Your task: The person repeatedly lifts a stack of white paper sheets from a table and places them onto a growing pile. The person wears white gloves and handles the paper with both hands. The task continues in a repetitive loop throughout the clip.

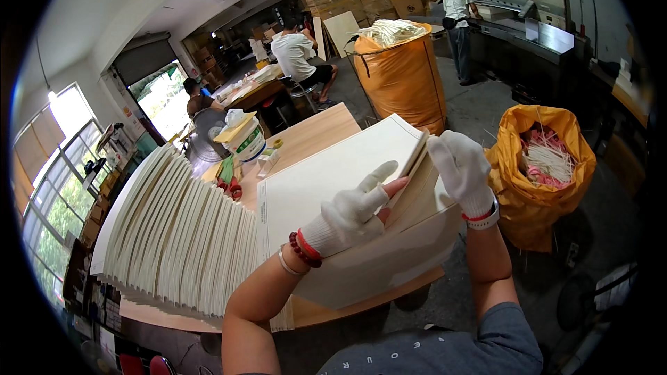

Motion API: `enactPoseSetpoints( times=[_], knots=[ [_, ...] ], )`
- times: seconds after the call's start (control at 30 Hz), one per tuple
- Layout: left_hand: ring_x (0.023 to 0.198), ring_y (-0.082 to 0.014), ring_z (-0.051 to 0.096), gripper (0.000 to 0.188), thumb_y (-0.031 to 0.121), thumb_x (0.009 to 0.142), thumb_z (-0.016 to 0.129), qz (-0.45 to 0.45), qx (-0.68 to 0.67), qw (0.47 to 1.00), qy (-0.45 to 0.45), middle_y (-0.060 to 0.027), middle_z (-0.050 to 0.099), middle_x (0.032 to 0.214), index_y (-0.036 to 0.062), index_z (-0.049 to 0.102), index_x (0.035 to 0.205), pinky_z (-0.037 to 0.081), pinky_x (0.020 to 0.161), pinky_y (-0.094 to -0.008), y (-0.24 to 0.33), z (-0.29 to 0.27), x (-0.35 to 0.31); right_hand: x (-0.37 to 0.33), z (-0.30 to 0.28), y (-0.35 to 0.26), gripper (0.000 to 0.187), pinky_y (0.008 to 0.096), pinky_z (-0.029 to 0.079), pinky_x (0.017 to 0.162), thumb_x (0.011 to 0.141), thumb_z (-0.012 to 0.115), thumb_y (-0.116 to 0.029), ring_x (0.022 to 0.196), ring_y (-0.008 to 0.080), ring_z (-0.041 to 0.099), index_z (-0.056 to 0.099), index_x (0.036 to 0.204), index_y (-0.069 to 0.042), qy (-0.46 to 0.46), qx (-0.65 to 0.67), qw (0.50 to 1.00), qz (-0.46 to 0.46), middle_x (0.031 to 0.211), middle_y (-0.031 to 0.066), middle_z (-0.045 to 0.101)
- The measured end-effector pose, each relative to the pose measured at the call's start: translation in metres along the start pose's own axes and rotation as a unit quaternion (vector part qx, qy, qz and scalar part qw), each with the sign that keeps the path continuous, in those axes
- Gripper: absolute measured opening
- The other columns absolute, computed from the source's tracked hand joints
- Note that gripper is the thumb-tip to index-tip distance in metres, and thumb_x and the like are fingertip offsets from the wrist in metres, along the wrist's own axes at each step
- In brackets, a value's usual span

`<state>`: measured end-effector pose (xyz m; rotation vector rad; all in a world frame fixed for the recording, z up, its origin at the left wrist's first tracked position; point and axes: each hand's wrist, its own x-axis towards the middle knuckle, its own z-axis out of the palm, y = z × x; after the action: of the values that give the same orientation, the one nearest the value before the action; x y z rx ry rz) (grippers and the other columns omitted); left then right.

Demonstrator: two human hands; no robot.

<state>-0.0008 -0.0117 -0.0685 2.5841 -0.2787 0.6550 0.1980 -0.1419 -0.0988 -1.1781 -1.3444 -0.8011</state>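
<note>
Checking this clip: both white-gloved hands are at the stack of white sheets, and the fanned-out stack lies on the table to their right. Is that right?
Not quite: the fanned-out stack lies on the table to their left, as the head view shows. The left hand and right hand, both white-gloved, are indeed at the stack of white sheets.

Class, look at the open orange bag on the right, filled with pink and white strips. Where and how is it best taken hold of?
Probably by the rim of the orange bag, two-handed at opposite sides, coming from above: its mouth opens upward, and the loose, wrinkled edge can be bunched.
</note>
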Motion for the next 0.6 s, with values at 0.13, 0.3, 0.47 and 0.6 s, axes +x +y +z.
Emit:
enactPoseSetpoints(
  times=[0.13, 0.3, 0.47, 0.6],
  knots=[
    [0.102, -0.0252, 0.060, 0.043, -0.004, 0.079, 0.064, -0.078, -0.045, 0.988, -0.124, -0.0122, 0.060, 0.110, 0.0048, 0.059, 0.121, 0.047, 0.088, -0.0312, 0.002, -0.012, 0.004, 0.003, -0.003, -0.004, 0.017, 0.0336, 0.034, 0.044, 0.095, 0.052, -0.007, 0.047, 0.0210, 0.046, 0.059, 0.083, 0.003, -0.042, 0.007, 0.995, 0.091, 0.054, 0.0082, 0.041],
    [0.105, -0.0255, 0.060, 0.041, 0.003, 0.075, 0.078, -0.040, -0.028, 0.998, -0.033, -0.0121, 0.060, 0.114, 0.0068, 0.061, 0.112, 0.047, 0.090, -0.0319, 0.005, -0.004, 0.002, 0.002, -0.002, -0.007, 0.013, 0.0325, 0.034, 0.044, 0.094, 0.053, -0.006, 0.048, 0.0200, 0.046, 0.058, 0.088, 0.004, -0.034, -0.029, 0.998, 0.051, 0.058, 0.0079, 0.044],
    [0.109, -0.0262, 0.059, 0.042, 0.002, 0.074, 0.079, -0.039, -0.054, 0.998, -0.019, -0.0115, 0.058, 0.119, 0.0081, 0.061, 0.110, 0.047, 0.093, -0.0326, -0.003, -0.001, 0.001, -0.001, -0.006, -0.001, 0.009, 0.0321, 0.035, 0.045, 0.092, 0.056, -0.005, 0.051, 0.0201, 0.046, 0.058, 0.096, 0.004, -0.052, -0.047, 0.998, -0.003, 0.064, 0.0084, 0.047],
    [0.111, -0.0327, 0.060, 0.030, -0.002, 0.078, 0.064, -0.014, -0.016, 1.000, -0.003, -0.0175, 0.052, 0.138, 0.0055, 0.061, 0.107, 0.049, 0.092, -0.0335, 0.001, -0.001, 0.002, -0.004, -0.001, 0.000, 0.010, 0.0332, 0.034, 0.046, 0.091, 0.057, -0.004, 0.049, 0.0207, 0.044, 0.058, 0.084, 0.004, 0.006, 0.017, 1.000, 0.005, 0.060, 0.0079, 0.044]
  ],
)
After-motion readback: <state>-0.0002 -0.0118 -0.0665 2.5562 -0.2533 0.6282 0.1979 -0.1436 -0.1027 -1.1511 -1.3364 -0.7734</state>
